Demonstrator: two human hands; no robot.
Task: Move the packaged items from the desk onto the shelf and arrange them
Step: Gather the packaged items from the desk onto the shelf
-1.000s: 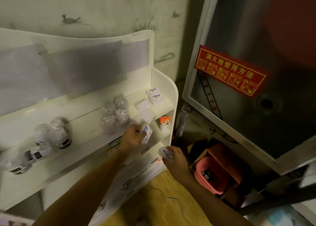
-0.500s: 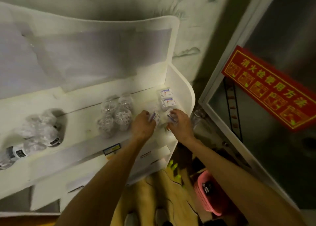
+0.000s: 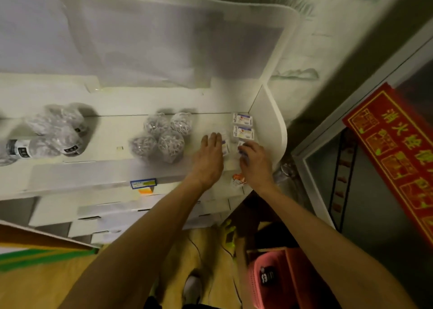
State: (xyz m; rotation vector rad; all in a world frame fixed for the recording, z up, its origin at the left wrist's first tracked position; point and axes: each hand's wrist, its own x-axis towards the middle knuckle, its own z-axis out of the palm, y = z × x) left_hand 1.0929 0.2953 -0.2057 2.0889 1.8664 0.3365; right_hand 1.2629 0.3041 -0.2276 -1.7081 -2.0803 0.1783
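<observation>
The white shelf (image 3: 112, 133) fills the left and middle of the head view. Two small white-and-blue boxes (image 3: 243, 125) lie one behind the other at its right end, against the side wall. My left hand (image 3: 208, 158) lies with straight fingers on another small box (image 3: 225, 147) just left of them. My right hand (image 3: 254, 162) curls its fingers round a small packet (image 3: 241, 147) in front of the two boxes. A cluster of clear bags (image 3: 164, 136) sits left of my left hand.
More clear bags and labelled bottles (image 3: 58, 135) lie at the shelf's left end. An orange packet (image 3: 237, 180) sits on the lower tier beneath my hands. A pink basket (image 3: 269, 278) stands on the floor, and a metal cabinet with a red sign (image 3: 398, 158) is to the right.
Both hands have reached further onto the shelf's right end. My left hand's fingers have straightened over its box, and my right hand has brought its packet down in front of the two boxes.
</observation>
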